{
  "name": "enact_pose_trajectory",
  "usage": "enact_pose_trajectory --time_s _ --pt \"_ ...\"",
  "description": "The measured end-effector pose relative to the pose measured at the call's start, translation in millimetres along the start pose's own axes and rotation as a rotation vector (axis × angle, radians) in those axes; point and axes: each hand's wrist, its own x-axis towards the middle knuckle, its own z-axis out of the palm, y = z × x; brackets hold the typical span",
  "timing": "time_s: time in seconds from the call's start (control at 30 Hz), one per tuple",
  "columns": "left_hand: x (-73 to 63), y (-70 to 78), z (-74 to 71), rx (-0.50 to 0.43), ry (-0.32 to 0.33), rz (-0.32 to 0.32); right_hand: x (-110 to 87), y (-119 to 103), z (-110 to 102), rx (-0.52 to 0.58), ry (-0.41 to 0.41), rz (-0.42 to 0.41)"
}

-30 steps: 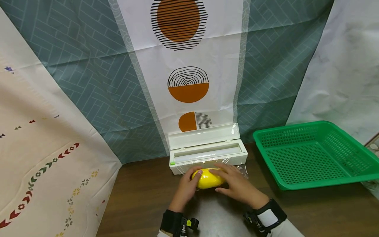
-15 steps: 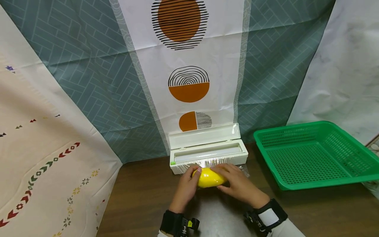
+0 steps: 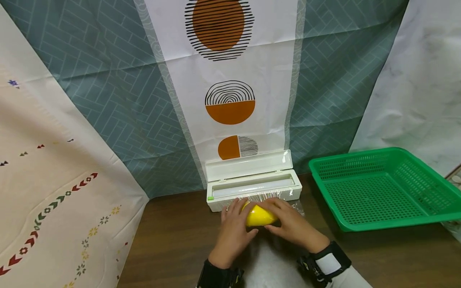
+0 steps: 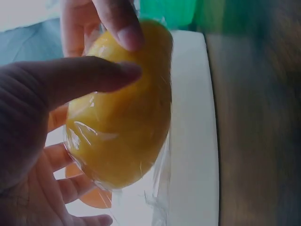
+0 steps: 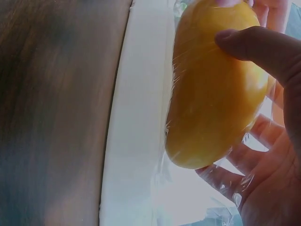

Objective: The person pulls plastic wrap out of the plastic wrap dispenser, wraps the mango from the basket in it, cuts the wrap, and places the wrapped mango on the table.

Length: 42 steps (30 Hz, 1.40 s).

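Observation:
A smooth yellow mango (image 3: 261,217) is held up in front of the white cling film box (image 3: 216,206), between both hands. Clear cling film (image 4: 160,181) lies over its skin and stretches toward the box, creased and shiny in the wrist views. My left hand (image 3: 230,234) grips its left end, thumb across the near face and fingers behind. The right hand (image 3: 289,224) holds the other end, its thumb on the near side and fingers curled behind. Inside the box, whose lid (image 3: 248,166) is raised, sits the film roll (image 3: 253,188).
To the right stands a green plastic basket (image 3: 363,225) with mesh walls. Patterned cloth (image 3: 144,120) hangs behind the brown wooden table (image 3: 173,236). Some crumpled film (image 3: 298,207) lies by the box's right front corner.
The left hand has shifted its grip, reaching further over the mango's left end and covering more of it. The right hand's fingers have drawn closer round its end; the box and basket stay put.

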Motion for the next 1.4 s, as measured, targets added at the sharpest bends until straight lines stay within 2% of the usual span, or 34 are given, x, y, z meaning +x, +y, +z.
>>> enact_pose_trajectory --time_s 0.27,0.47,0.83,1.1,1.4 --pt "1.2 -11.3 8.8 0.038 0.068 0.028 0.0 -1.6 0.0 0.015 0.028 -0.042" --pt "1.9 -14.7 9.2 0.011 0.092 0.022 2.0 -6.1 -4.7 0.006 0.043 -0.041" --pt "2.3 -11.3 -1.4 -0.022 0.149 0.037 3.6 -12.3 -13.5 0.024 0.094 -0.064" --pt "1.0 -5.1 -9.3 -0.002 0.238 0.066 4.8 -15.0 -18.3 -0.004 0.165 -0.115" --pt "1.9 -3.6 -9.5 -0.004 0.331 0.103 7.2 -19.0 -23.7 -0.034 0.207 -0.148"
